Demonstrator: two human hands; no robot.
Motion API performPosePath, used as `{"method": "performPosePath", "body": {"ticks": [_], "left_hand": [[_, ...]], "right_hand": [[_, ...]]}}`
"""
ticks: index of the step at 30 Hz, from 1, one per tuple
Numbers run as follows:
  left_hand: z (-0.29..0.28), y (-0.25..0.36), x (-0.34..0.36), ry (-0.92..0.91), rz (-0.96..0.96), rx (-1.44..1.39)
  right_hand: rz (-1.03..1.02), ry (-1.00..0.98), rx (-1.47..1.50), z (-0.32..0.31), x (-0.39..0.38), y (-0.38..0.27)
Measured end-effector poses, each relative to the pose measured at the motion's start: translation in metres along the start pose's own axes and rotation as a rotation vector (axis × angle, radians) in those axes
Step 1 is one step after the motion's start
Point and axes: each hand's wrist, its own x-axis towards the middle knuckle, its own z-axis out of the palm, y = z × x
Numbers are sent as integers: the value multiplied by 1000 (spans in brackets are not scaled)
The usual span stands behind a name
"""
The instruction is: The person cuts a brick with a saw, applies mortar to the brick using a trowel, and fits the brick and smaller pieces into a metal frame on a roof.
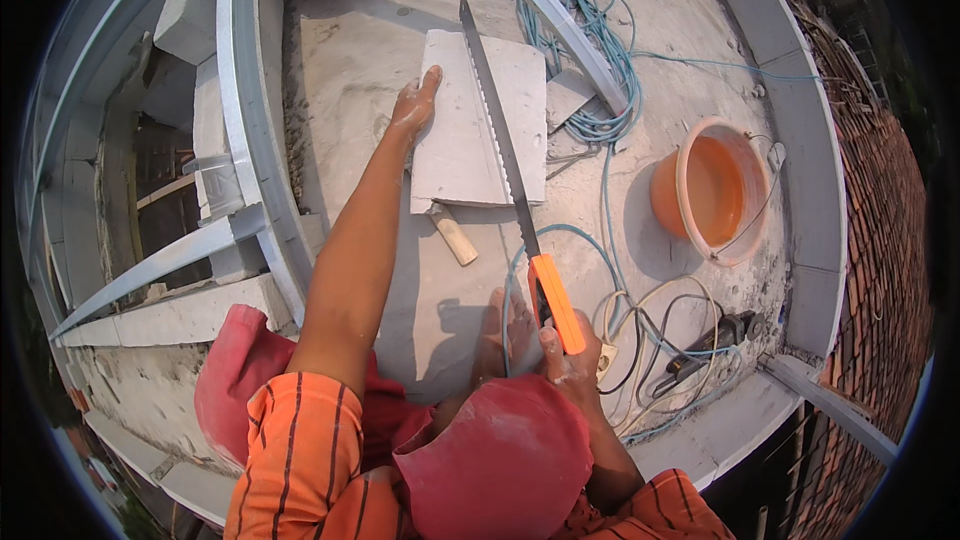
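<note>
Just above the middle of the frame lies a pale block (455, 145), its longer sides running roughly up and down the picture. Across its top stretches the hand saw (503, 140), with the blade's tip beyond the block's upper edge and its toothed side facing left. The saw's long axis leans from upper left to lower right, close to the block's own direction; whether the teeth touch the surface, I cannot tell.

At the block's left edge, the left hand (414, 105) is the nearer one, touching it with the thumb side over the top; the other fingers are hidden, so whether it clamps or only presses is unclear. Lower, right of the frame's centre, the right hand (572, 355) is closed around the saw's orange handle (562, 310), apart from the block, which lies up and to the left of it along the blade.

Against the block's lower edge sits a wooden piece (456, 238). Farther out are an orange bucket (668, 198) at right and coiled blue cord (622, 118) towards the upper right.
</note>
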Motion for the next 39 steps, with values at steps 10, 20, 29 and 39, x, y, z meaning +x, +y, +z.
{"method": "performPosePath", "body": {"ticks": [10, 20, 29, 39], "left_hand": [[1, 1, -31, -44, -22, -100], [-7, 5, -41, -98, -44, -48], [-9, -21, -10, -19, -67, -33], [-7, -5, -30, -6, -23, 61]], "right_hand": [[-86, -13, -176, -7, -15, 0], [31, -21, 104, 19, 21, -32], [-248, 118, -113, 31, 44, -62], [-245, 131, -266, 28, 41, -53]]}}
